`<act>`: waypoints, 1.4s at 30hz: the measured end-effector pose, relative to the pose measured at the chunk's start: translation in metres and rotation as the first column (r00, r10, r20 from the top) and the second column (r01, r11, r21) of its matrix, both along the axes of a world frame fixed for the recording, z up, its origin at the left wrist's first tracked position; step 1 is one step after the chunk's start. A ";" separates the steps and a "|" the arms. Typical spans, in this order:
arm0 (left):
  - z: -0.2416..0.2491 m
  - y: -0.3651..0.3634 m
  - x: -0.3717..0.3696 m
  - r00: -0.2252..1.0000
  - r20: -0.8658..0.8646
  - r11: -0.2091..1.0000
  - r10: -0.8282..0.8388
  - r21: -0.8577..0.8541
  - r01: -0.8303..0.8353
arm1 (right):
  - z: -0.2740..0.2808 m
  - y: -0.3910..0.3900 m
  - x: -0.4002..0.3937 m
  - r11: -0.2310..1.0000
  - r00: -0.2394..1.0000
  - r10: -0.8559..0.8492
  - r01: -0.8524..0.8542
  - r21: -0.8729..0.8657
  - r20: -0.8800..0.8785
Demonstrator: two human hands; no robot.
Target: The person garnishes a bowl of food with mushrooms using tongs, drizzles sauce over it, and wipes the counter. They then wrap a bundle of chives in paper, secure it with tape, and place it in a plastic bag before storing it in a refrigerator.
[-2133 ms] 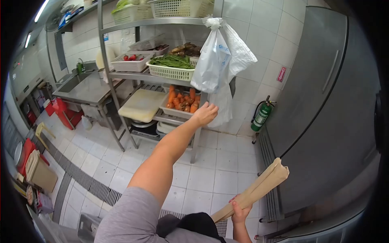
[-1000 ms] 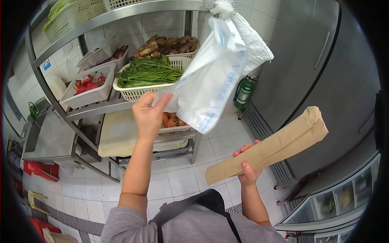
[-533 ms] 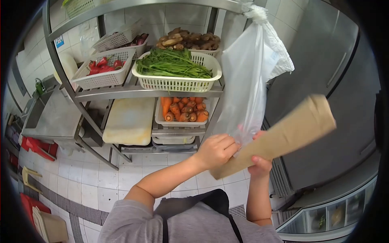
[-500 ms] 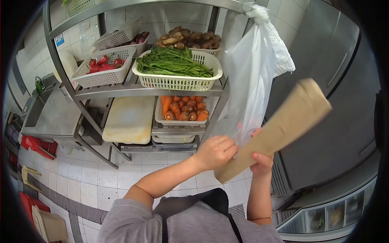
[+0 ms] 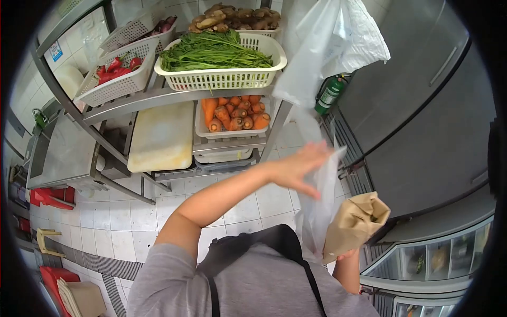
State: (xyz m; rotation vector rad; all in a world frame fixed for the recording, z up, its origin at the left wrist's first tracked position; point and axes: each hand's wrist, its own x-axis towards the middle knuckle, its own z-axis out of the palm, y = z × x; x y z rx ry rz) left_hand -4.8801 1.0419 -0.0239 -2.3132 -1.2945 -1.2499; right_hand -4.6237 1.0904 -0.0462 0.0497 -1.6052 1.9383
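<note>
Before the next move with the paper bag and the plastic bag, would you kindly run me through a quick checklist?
1. Right hand grips the brown paper bag: ok, though the hand is mostly hidden.
2. Left hand has hold of the clear plastic bag: cannot tell; fingers are spread against it.
3. Plastic bag mouth open for the paper bag: cannot tell.
4. Paper bag top closed: not ok, it gapes open.
5. Floor ahead free of obstacles: ok.

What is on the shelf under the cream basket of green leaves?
Under the cream plastic basket of green leaves sits a white tray of orange carrots, beside a pale cutting board. The tray's rear is hidden by the shelf.
</note>
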 end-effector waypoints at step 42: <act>-0.094 0.213 0.330 0.437 0.893 -0.303 -0.109 -0.449 0.841 | -0.012 -0.105 0.366 0.421 0.450 -0.862 0.892 -0.165 0.234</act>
